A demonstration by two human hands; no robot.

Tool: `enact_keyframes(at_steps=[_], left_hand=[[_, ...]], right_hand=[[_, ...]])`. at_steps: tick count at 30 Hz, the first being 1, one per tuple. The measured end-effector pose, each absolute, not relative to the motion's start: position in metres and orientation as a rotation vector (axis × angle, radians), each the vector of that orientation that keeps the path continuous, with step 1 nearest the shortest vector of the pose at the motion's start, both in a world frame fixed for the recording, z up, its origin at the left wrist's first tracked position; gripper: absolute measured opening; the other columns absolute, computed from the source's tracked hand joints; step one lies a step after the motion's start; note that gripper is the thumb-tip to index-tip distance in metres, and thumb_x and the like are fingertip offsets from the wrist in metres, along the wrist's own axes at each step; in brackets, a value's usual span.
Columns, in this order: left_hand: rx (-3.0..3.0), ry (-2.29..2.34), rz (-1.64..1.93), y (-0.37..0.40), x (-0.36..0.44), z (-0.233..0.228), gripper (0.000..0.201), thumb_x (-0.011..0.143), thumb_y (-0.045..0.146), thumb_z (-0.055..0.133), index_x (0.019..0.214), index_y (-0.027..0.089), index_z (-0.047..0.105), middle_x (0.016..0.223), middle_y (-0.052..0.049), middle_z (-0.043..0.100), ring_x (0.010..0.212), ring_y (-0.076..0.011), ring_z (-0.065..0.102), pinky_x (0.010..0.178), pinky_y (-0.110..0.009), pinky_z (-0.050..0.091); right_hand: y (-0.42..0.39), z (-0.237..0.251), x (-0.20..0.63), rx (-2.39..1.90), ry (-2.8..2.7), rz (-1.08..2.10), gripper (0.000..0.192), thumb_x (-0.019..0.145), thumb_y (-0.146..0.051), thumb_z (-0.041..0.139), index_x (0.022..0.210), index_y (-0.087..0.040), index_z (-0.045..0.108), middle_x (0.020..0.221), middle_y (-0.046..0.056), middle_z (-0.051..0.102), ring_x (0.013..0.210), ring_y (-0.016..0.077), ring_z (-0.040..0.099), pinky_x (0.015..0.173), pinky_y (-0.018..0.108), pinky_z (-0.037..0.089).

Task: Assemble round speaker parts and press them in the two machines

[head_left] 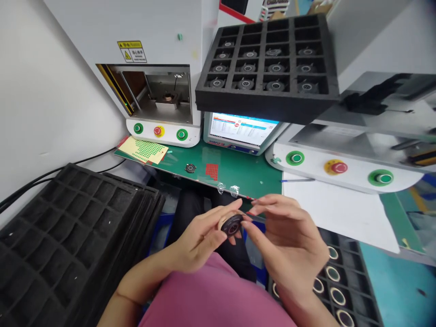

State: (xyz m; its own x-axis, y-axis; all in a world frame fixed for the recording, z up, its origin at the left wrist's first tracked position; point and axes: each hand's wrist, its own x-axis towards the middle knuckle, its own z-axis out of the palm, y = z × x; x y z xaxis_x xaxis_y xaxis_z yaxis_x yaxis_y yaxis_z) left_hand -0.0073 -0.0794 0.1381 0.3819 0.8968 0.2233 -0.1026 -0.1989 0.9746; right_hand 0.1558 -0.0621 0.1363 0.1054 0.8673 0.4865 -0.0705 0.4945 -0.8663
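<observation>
My left hand (200, 236) is closed around a round black part with a gold-coloured rim (232, 227), its ringed face tilted up towards me. My right hand (286, 236) is at the part's right edge, its thumb tip touching the edge. A small red sticker (251, 214) shows at the right fingertips, between finger and thumb. On the green bench top (177, 156) lies a similar round black part (190, 168), beside a sheet of red stickers (211, 171).
Stacked black foam trays (68, 227) stand at left. A raised foam tray (265, 97) holds round parts above a screen (238, 128). Presses with buttons flank it, the left press (163, 131) holding a part. Paper (340, 204), a pen (297, 180) and a tray of gold-rimmed rings (357, 272) lie right.
</observation>
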Motion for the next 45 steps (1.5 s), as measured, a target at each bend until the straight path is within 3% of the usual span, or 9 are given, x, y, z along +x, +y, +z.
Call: enact_keyframes(at_steps=[3, 7, 10, 16, 26, 45], left_hand=[[1.418, 0.648, 1.195, -0.076, -0.007, 0.132, 0.051, 0.093, 0.041, 0.059, 0.143, 0.032, 0.050, 0.122, -0.010, 0.067, 0.084, -0.0144, 0.067, 0.075, -0.026, 0.058], [1.506, 0.777, 1.347, -0.075, -0.007, 0.128, 0.070, 0.067, 0.033, 0.086, 0.133, 0.031, 0.060, 0.114, -0.008, 0.071, 0.087, -0.0162, 0.069, 0.074, -0.024, 0.060], [1.698, 0.966, 1.419, -0.076, -0.009, 0.132, 0.077, 0.058, 0.028, 0.092, 0.129, 0.027, 0.063, 0.108, -0.008, 0.073, 0.088, -0.0176, 0.070, 0.075, -0.026, 0.059], [1.867, 1.019, 1.442, -0.076, -0.008, 0.147, 0.060, 0.069, 0.021, 0.086, 0.125, 0.026, 0.064, 0.086, -0.002, 0.076, 0.079, -0.0170, 0.071, 0.078, -0.031, 0.058], [1.970, 0.988, 1.478, -0.074, -0.007, 0.146, 0.060, 0.069, 0.023, 0.086, 0.124, 0.024, 0.064, 0.103, -0.008, 0.076, 0.084, -0.0187, 0.072, 0.072, -0.030, 0.058], [2.089, 0.983, 1.396, -0.071, -0.008, 0.155, 0.058, 0.073, 0.019, 0.082, 0.127, 0.023, 0.062, 0.105, -0.010, 0.074, 0.084, -0.0177, 0.071, 0.073, -0.030, 0.058]], right_hand=[[-0.070, 0.146, 0.158, -0.781, -1.229, 0.876, 0.043, 0.072, 0.007, 0.069, 0.101, -0.025, 0.067, 0.095, 0.001, 0.062, 0.081, 0.0125, 0.063, 0.081, 0.030, 0.057], [-0.078, 0.156, 0.159, -0.792, -1.113, 1.176, 0.038, 0.070, 0.005, 0.070, 0.094, -0.024, 0.067, 0.091, -0.001, 0.062, 0.069, 0.0087, 0.064, 0.073, 0.024, 0.060], [-0.079, 0.158, 0.157, -0.801, -1.028, 1.339, 0.034, 0.068, 0.001, 0.075, 0.090, -0.024, 0.068, 0.087, -0.002, 0.064, 0.062, 0.0068, 0.063, 0.070, 0.022, 0.060], [-0.078, 0.158, 0.156, -0.812, -0.986, 1.384, 0.030, 0.071, -0.003, 0.076, 0.090, -0.024, 0.069, 0.089, -0.003, 0.063, 0.056, 0.0058, 0.064, 0.063, 0.021, 0.062], [-0.078, 0.159, 0.158, -0.819, -0.972, 1.441, 0.022, 0.076, -0.012, 0.077, 0.089, -0.024, 0.066, 0.087, -0.002, 0.061, 0.055, 0.0067, 0.061, 0.057, 0.022, 0.061], [-0.074, 0.162, 0.158, -0.858, -0.954, 1.468, 0.025, 0.074, -0.019, 0.080, 0.090, -0.026, 0.063, 0.086, -0.003, 0.060, 0.056, 0.0077, 0.061, 0.054, 0.022, 0.059]])
